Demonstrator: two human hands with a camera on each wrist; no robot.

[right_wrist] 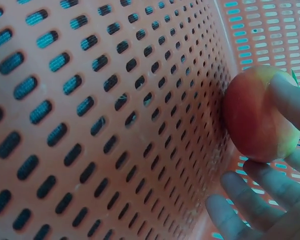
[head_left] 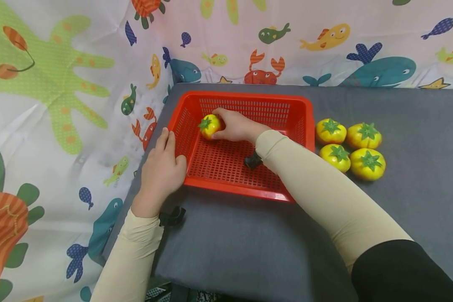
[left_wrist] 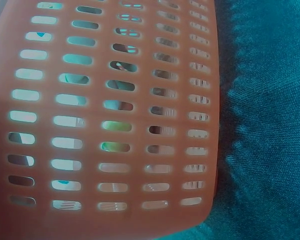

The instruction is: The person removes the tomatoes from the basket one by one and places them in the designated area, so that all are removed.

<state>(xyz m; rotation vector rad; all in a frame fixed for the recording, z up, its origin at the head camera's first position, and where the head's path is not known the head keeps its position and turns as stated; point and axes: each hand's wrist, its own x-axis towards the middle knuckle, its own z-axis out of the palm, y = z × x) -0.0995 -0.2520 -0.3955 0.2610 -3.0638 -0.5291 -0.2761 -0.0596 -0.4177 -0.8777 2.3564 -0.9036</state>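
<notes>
Inside the red slotted plastic basket (head_left: 241, 191), my right hand (head_left: 235, 125) grips a yellow tomato (head_left: 210, 126) with a green star-shaped top, near the left end. In the right wrist view the thumb and a finger hold the tomato (right_wrist: 257, 117), whose near side looks red-orange; other fingers spread below it. Whether it touches the basket floor is unclear. My left hand (head_left: 162, 165) rests at the basket's left rim with its fingers extended and the thumb apart. The left wrist view shows only the basket's slotted wall (left_wrist: 94, 110), no fingers.
Right of the basket, several more yellow tomatoes (head_left: 366, 136) sit close together on the grey cloth-covered table (head_left: 234, 239). A white curtain (head_left: 226, 42) printed with sea animals hangs behind and on the left.
</notes>
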